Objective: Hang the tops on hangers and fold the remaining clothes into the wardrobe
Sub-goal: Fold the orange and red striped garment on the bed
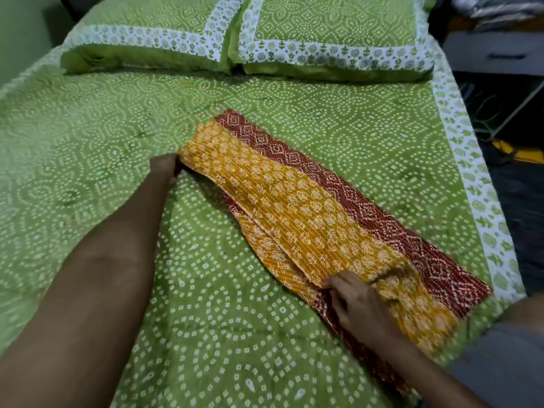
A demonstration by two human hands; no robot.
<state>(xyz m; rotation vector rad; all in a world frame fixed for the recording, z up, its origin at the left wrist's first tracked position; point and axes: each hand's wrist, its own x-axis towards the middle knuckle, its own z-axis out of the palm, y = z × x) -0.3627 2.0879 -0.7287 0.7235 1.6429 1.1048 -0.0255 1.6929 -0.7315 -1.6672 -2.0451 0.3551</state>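
Observation:
An orange and dark red printed garment (309, 213) lies folded lengthwise in a long strip, running diagonally across the green bed (88, 160). My left hand (165, 168) grips its far left corner, where the orange layer lifts slightly off the bedsheet. My right hand (357, 309) holds the near end of the strip, fingers curled over the orange fold and the red edge beneath it. No hanger or wardrobe is in view.
Two green pillows (241, 39) with white printed borders lie at the head of the bed. The bed's right edge (485, 219) drops to a dark floor with clutter and a grey drawer unit (497, 54) at the top right.

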